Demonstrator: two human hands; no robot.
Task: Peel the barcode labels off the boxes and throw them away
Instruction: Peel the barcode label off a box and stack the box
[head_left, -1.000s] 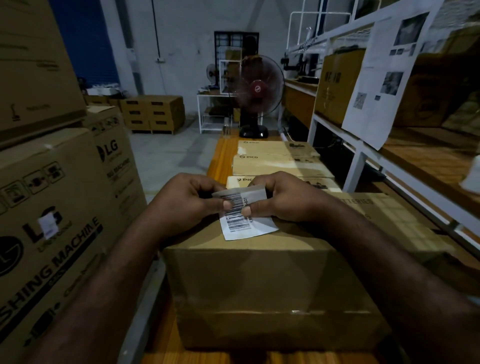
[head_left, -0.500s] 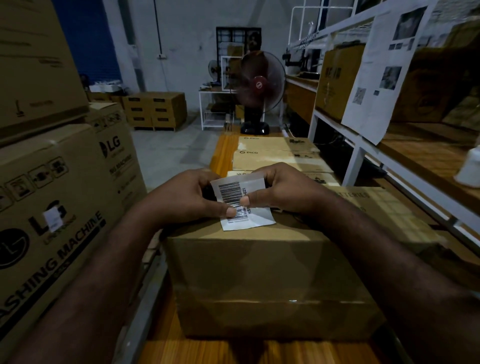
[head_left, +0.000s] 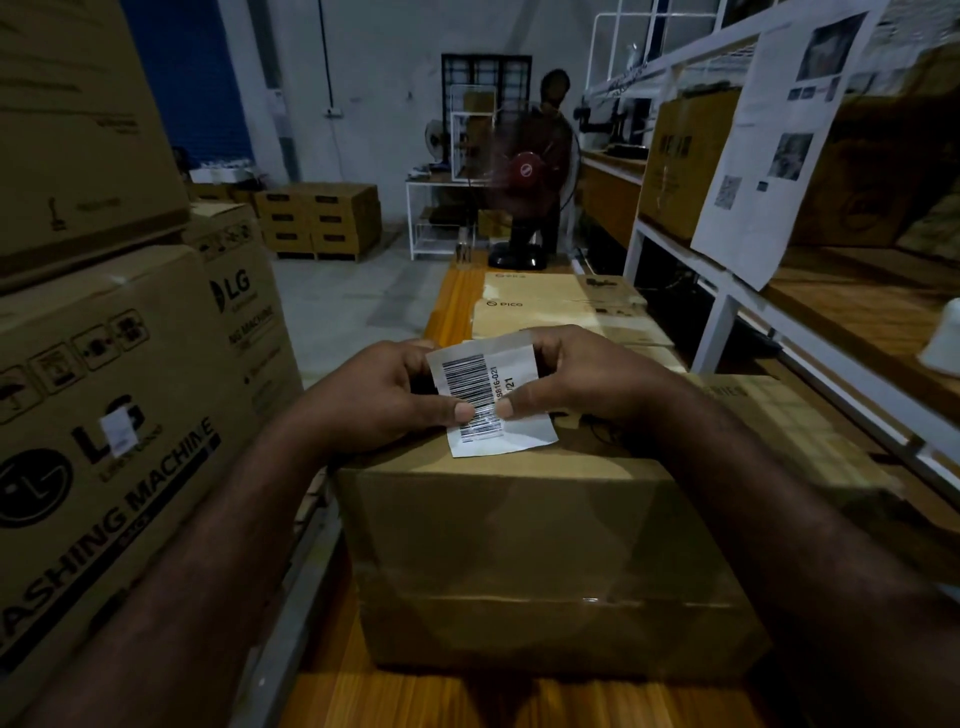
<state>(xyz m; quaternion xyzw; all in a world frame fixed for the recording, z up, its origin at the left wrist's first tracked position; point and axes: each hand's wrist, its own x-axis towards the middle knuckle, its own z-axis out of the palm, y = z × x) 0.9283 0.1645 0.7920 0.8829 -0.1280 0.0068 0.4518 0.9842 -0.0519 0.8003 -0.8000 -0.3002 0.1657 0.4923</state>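
Barcode label is pinched between both hands just above the top of the plain carton — everything else is placed from that carton.

Left of the carton stands a tall LG washing machine box with more cartons stacked on it. Only a narrow slot separates its side from the carton's left edge. Right of the carton runs a white shelving rack with wooden shelves. The carton rests on a wooden desk, and a bare strip of wood shows in front of its near face. A second carton lies against the carton's right side, below the rack, so no gap shows there. Beyond the carton, flat PICO boxes lie along the desk, and past them stands a red pedestal fan. Beyond and to the left of the carton lies open grey floor. A printed sheet hangs from the rack, above and to the right of the carton.

Over the carton's top, the left hand and right hand face each other. Their thumbs nearly meet on the printed bars, and the fingers curl behind the paper — a narrow, closed grip. The label's upper edge stands free and curls slightly. Its lower edge hangs close to the carton's front top edge; whether it touches the cardboard cannot be told. A small white sticker sits on the LG box's face.
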